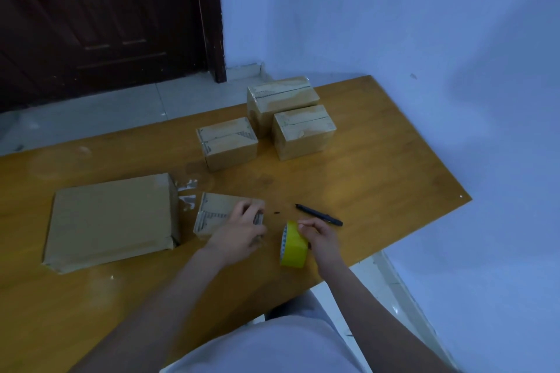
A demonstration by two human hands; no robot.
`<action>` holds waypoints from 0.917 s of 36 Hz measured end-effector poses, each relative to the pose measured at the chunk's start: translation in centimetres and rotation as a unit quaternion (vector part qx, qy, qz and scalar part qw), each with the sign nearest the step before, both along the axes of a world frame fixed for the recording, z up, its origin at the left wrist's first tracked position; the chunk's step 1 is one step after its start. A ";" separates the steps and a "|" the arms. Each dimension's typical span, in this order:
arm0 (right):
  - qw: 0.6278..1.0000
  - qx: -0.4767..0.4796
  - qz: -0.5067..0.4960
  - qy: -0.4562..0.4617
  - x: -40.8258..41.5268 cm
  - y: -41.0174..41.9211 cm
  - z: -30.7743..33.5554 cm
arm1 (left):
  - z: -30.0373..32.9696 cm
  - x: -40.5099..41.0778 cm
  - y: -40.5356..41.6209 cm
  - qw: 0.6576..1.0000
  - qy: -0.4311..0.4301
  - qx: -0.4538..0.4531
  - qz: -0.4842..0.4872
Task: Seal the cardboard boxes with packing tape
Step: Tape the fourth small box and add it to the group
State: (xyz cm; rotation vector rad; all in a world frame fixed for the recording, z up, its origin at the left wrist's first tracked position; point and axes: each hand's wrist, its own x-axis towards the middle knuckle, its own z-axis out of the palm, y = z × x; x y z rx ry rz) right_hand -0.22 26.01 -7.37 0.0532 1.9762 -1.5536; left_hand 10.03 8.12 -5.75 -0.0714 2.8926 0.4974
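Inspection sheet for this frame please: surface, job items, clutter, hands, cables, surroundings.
Surface: orange-brown wooden table, with dull smudges and shiny clear tape scraps.
Job's things: yellow roll of packing tape standing on edge; small printed cardboard box near the front; three small closed cardboard boxes grouped at the back; large flat cardboard parcel at left.
Clutter: black marker pen lying beyond the roll.
Hands: left hand rests on the small printed cardboard box, grip unclear; right hand holds the roll, fingertips on its top.
Cables: nothing seen.
Surroundings: dark wooden door, pale wall, tiled floor.
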 end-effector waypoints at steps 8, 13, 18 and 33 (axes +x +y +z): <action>1.000 -0.010 -0.018 -0.008 0.4 0.0 0.1 | -3.0 0.0 2.3 0.979 0.168 -0.004 0.114; 1.000 -0.016 -0.020 -0.009 0.5 0.0 0.2 | -2.9 -0.8 3.4 0.967 0.184 0.005 0.179; 1.000 -0.007 -0.024 -0.011 0.4 0.0 0.3 | -2.4 -1.9 4.0 0.958 0.185 0.078 0.206; 0.996 -0.013 -0.090 -0.015 -1.8 0.9 0.3 | -0.9 0.4 1.8 0.930 0.293 0.035 0.219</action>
